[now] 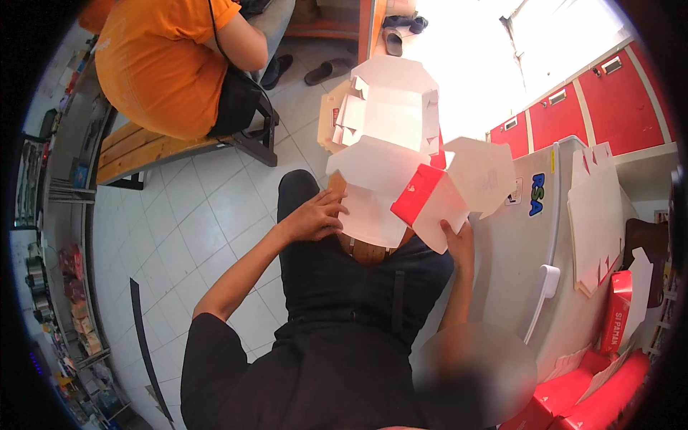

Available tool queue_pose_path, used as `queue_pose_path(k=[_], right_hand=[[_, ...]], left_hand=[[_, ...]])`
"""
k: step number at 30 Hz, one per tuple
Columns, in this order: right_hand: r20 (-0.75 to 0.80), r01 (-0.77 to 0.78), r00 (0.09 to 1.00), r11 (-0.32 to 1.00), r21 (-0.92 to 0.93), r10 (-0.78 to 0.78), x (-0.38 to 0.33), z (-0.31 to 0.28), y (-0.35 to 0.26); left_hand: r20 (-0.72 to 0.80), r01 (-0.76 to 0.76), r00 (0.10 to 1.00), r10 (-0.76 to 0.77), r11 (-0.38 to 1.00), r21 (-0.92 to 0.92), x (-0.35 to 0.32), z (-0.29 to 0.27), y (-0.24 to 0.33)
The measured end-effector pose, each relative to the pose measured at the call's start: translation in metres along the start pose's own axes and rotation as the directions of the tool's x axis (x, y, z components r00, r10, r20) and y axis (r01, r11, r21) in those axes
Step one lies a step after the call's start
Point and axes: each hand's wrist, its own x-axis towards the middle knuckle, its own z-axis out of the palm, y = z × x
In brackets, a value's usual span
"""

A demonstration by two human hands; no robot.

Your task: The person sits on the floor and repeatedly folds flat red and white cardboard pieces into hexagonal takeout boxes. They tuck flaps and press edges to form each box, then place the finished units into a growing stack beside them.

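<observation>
My left hand [315, 215] presses against the left side of a white-lined, red-outside cardboard box [401, 193] that is half unfolded above my lap. My right hand [459, 240] grips the same box from below at its right flap. Behind the box, a stack of more opened white boxes [390, 104] stands on the floor. My dark trousers and a brown belt show under the box.
A white refrigerator [516, 244] stands at my right with flat white box blanks [595, 222] on top. Red boxes [609, 380] lie at lower right. A person in an orange shirt [165, 64] sits on a wooden bench [143, 147]. Shelves line the left wall.
</observation>
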Motion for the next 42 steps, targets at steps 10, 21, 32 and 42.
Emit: queue_pose_path(k=[10,21,32,42], right_hand=[[0.276,0.228,0.954,0.887,-0.401,-0.12,0.016,0.058,-0.062],[0.297,0.247,0.948,0.86,-0.446,-0.117,0.055,0.056,-0.059],[0.176,0.209,0.977,0.684,-0.699,-0.119,0.054,0.072,-0.059],[0.089,0.182,0.983,0.812,-0.555,-0.16,0.054,0.071,-0.054]], left_hand=[[-0.318,0.152,0.916,-0.245,0.945,-0.29,0.019,0.054,0.032],[-0.476,0.051,0.876,-0.075,0.997,-0.064,0.021,0.054,0.045],[-0.52,0.147,0.838,-0.167,0.986,-0.08,0.016,0.05,0.049],[-0.412,0.183,0.885,-0.217,0.976,-0.121,0.013,0.041,0.037]])
